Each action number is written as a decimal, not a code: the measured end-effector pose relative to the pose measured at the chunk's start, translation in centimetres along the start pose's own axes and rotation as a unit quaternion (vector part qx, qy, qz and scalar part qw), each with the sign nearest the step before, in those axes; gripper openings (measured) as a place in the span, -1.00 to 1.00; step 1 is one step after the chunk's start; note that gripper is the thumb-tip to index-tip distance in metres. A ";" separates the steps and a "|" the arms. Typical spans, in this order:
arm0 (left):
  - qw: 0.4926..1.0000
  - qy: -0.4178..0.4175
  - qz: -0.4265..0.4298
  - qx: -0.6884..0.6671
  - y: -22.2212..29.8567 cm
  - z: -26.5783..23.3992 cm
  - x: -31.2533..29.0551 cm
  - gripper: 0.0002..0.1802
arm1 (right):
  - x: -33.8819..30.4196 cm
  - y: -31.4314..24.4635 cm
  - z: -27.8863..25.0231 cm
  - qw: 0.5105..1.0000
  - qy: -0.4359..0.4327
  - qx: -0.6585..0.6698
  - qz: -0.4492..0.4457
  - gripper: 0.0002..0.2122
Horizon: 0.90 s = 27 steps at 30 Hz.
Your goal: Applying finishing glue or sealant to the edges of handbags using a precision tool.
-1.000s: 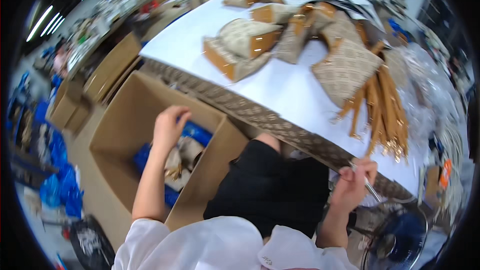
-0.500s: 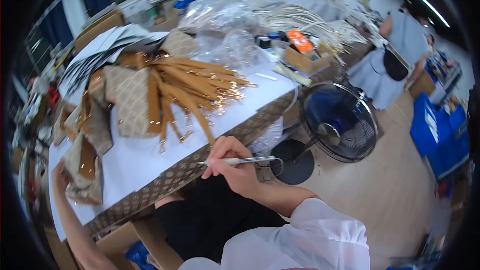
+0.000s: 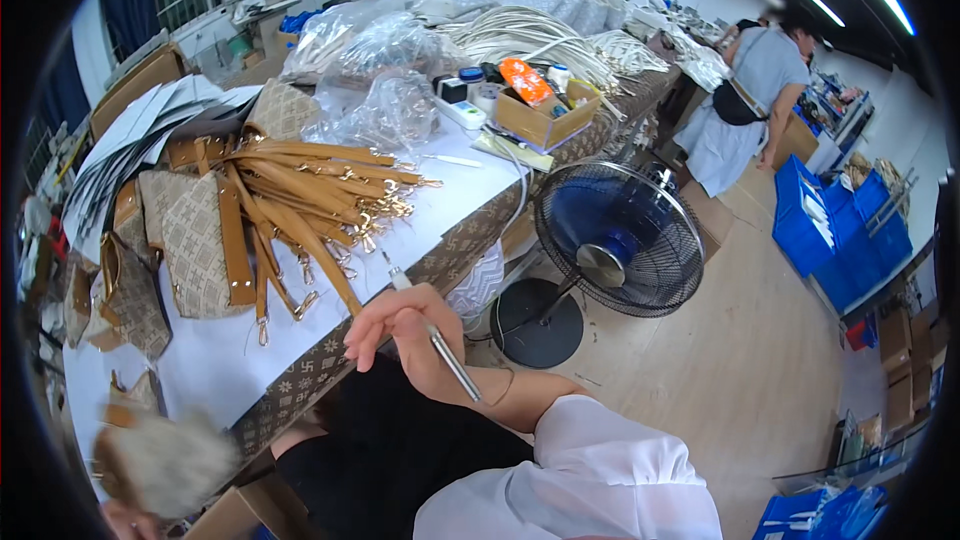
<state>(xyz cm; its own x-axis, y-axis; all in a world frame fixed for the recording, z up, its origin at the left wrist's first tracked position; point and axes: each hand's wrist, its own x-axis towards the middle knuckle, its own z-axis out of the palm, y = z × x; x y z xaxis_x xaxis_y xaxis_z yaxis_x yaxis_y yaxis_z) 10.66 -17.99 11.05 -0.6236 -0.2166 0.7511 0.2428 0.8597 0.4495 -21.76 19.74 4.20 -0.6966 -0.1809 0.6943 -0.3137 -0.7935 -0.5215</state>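
Observation:
My right hand [image 3: 410, 335], over the table's front edge, has its fingers closed round a slim pen-shaped tool [image 3: 455, 365]. The tool has a fine metal tip pointing up and away, a pale and silver body and a thin cord. Down at the lower left, my left hand [image 3: 130, 520] grips a beige patterned bag [image 3: 170, 465], smeared by motion; most of those fingers are hidden. Tan leather straps [image 3: 300, 185] with gold clasps lie fanned out ahead of my right hand. Beside them sit more patterned bags [image 3: 185, 230] with tan trim.
A black fan [image 3: 620, 240] stands on the floor right of the table. An open carton [image 3: 240, 515] is below the table edge. Clear plastic bags [image 3: 385, 105] and a small box of supplies [image 3: 545, 120] occupy the far side. Another person [image 3: 755, 90] stands at the far right.
My left hand has drawn the bag off the pile, toward me and down. In my right hand the tool has turned from nearly level to steep, tip up. The whole view has shifted.

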 end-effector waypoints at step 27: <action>0.927 -0.070 -0.326 -0.170 7.3 18.9 -9.3 -0.69 | -9.4 11.1 4.2 0.894 -0.359 -0.207 0.171 -0.72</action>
<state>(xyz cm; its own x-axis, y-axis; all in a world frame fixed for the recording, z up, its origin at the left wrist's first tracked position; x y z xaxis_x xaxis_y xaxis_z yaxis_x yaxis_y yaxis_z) 4.18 -0.97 -1.85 -0.8049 -0.5565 0.2059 -0.0155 0.3667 0.9302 -16.03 10.24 -6.01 -0.2496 -0.8157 0.5219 -0.4774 -0.3652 -0.7992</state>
